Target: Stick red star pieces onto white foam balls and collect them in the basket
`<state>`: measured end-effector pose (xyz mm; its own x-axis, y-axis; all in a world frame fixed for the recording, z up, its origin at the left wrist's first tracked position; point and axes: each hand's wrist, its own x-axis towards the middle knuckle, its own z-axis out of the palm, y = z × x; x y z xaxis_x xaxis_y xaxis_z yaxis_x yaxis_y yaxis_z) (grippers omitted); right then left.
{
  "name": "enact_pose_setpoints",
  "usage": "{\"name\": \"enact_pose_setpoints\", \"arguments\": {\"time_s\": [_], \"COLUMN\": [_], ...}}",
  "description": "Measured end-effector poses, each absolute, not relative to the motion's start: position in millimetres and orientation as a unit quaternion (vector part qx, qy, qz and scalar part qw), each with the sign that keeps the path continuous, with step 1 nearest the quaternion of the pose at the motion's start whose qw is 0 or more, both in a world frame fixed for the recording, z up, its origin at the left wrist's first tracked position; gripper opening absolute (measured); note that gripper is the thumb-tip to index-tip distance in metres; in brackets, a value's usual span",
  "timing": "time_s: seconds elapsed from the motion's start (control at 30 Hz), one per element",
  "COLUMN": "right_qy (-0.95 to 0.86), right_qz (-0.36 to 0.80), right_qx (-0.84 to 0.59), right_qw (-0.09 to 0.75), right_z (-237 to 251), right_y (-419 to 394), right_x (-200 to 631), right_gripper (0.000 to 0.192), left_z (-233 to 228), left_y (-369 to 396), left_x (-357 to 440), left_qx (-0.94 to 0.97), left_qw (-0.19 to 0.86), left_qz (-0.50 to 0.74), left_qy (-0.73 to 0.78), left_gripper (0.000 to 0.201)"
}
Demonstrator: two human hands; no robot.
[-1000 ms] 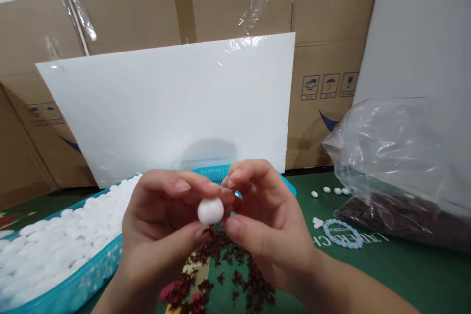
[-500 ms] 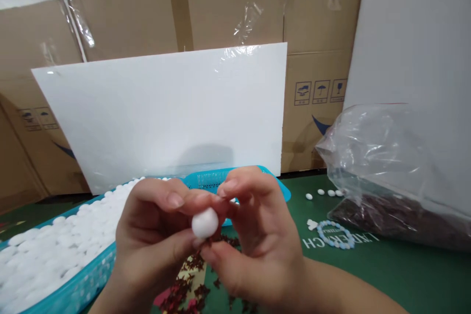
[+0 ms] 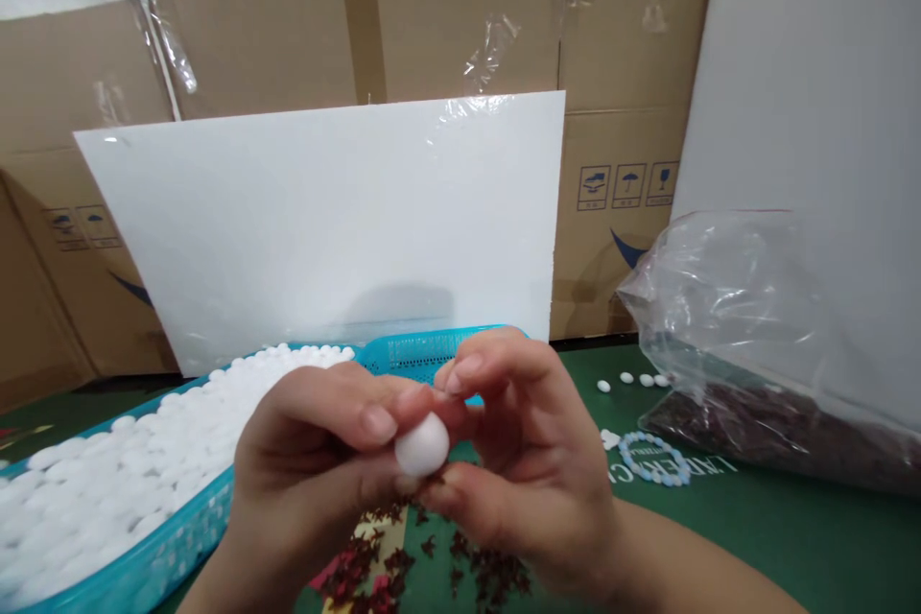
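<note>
White and round, the small ball (image 3: 422, 444) sits at lower centre of the frame, pinched between my left hand (image 3: 317, 470) and my right hand (image 3: 525, 470), fingertips pressed together around it. At lower left the turquoise basket (image 3: 179, 537) holds more white pieces. Dark red bits (image 3: 432, 561) lie on the green mat (image 3: 755, 537), whose white lettering beside the bead bracelet (image 3: 651, 459) I cannot read.

handling pictograms on cardboard box (image 3: 627, 185)

Basket (image 3: 432, 350) left, bag (image 3: 755, 345) right, mat (image 3: 755, 537) free
</note>
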<state>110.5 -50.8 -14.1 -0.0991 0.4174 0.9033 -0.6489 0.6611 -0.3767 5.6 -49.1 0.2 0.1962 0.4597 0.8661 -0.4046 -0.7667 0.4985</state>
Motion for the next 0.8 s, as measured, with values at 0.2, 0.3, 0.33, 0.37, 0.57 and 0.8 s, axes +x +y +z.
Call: {"name": "enact_pose_setpoints", "arguments": {"time_s": [0.2, 0.3, 0.33, 0.37, 0.57, 0.8], "right_qy": [-0.59, -0.573, -0.569, -0.568, -0.592, -0.636], "right_qz": [0.452, 0.474, 0.474, 0.468, 0.363, 0.202], "right_qx": [0.067, 0.056, 0.047, 0.037, 0.009, 0.03], "right_qw": [0.666, 0.667, 0.67, 0.676, 0.72, 0.744], "right_z": [-12.2, -12.7, -13.4, -14.3, -20.0, -15.5], "right_y": [-53.6, -55.9, -56.1, -56.1, -49.3, -36.2], "right_x": [109.5, 107.4, 106.6, 105.7, 100.6, 104.4], "right_gripper": [0.035, 0.035, 0.035, 0.036, 0.038, 0.029], "left_z": [3.2, 4.1, 4.0, 3.9, 3.2, 2.1], "left_y": [-46.5, -43.1, -42.1, -41.2, -35.4, -29.8], "left_x": [6.8, 5.5, 4.5, 3.3, -6.5, -6.8], "left_qx": [0.732, 0.754, 0.758, 0.762, 0.792, 0.774], "left_qw": [0.279, 0.241, 0.234, 0.223, 0.178, 0.144], "left_qz": [0.621, 0.61, 0.608, 0.607, 0.584, 0.616], "left_qy": [-0.012, -0.026, -0.026, -0.026, 0.002, 0.01], "left_gripper": [0.026, 0.026, 0.027, 0.027, 0.025, 0.039]}}
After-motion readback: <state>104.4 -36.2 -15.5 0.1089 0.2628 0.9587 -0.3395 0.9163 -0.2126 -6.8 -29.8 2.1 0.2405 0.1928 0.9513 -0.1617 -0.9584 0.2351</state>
